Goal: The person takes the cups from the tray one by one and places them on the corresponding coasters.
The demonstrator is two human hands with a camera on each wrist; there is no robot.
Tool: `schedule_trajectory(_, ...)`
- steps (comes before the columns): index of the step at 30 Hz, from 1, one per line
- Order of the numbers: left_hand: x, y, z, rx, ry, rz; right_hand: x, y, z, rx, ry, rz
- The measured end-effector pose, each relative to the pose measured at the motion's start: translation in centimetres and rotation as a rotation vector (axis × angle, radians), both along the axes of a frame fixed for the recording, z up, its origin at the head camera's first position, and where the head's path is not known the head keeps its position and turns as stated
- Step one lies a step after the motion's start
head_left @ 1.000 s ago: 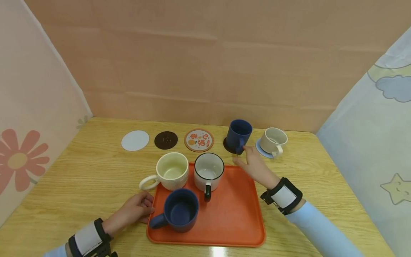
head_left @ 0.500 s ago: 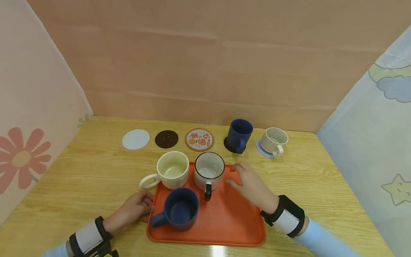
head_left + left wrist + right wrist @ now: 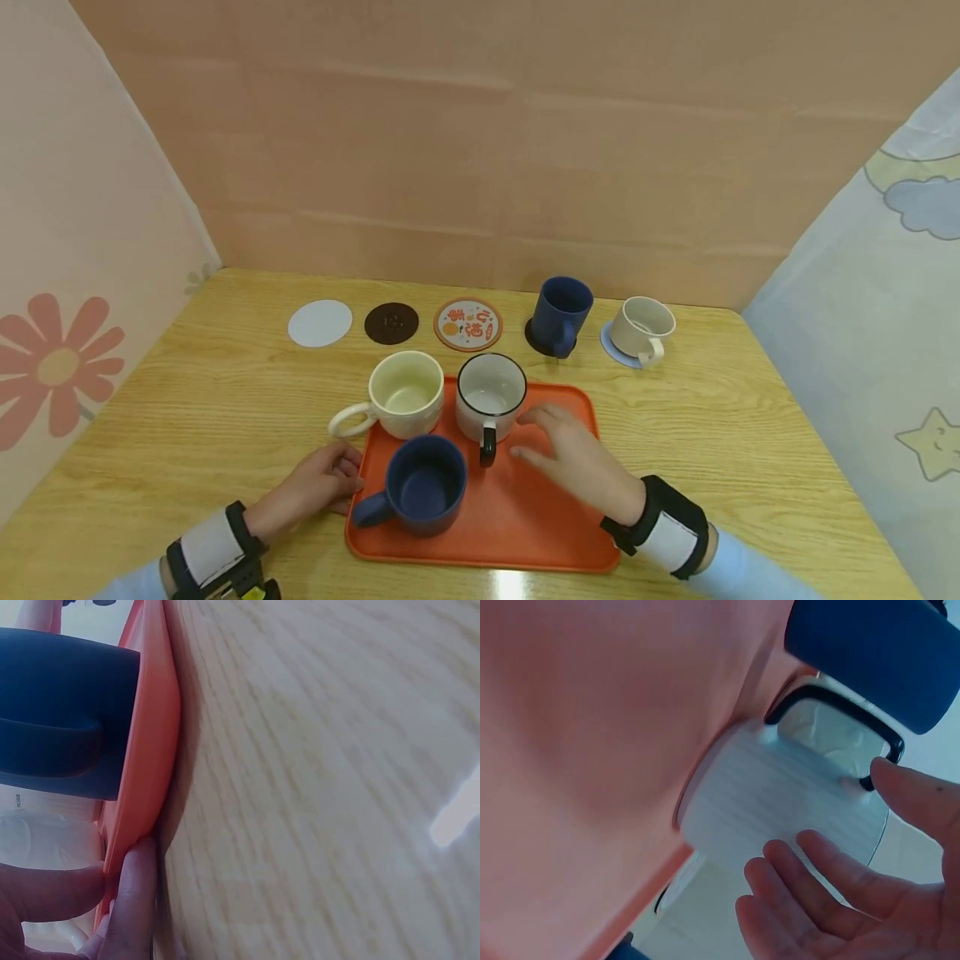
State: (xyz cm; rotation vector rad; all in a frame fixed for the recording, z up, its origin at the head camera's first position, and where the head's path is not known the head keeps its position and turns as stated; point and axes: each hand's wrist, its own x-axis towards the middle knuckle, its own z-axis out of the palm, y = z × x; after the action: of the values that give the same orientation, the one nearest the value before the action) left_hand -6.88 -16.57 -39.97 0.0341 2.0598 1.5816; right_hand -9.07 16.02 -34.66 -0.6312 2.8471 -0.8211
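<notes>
My left hand [image 3: 321, 481] pinches the left rim of an orange tray [image 3: 536, 533]; the left wrist view has the thumb [image 3: 56, 891] over the rim and a finger outside it. Over the tray, my right hand [image 3: 581, 458] is beside a white mug [image 3: 480, 408] with black rim and handle, its fingers relaxed and spread. In the right wrist view the fingertips are close to that mug's side, the thumb by its handle. A cream cup [image 3: 405, 400] stands at the tray's back left corner, a wide navy mug [image 3: 425, 492] in front of it, its handle towards my left hand.
Along the back of the table lie a white coaster [image 3: 320, 323], a dark brown coaster [image 3: 392, 323] and a patterned coaster [image 3: 468, 324]. To their right, a tall blue mug [image 3: 561, 312] stands on a black coaster and a small cream cup [image 3: 637, 329] on a light blue one.
My right hand has left the tall blue mug on the black coaster and come back over the tray to the white mug's right side. My left hand has stayed at the tray's rim.
</notes>
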Motion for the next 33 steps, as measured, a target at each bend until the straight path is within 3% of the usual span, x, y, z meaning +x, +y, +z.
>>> schedule_trajectory(11,-0.1,0.0,0.0,0.006,-0.004,-0.008,0.2,-0.4,-0.6,-0.179,-0.041,0.055)
schedule_trajectory(21,0.0,-0.1,-0.1,0.003,-0.013,-0.001,0.3,-1.4,-0.8,-0.369,-0.302,-0.009)
schedule_trajectory(33,-0.1,-0.2,-0.1,0.012,-0.018,-0.007,0.3,-2.1,-1.5,-0.475,-0.46,-0.04)
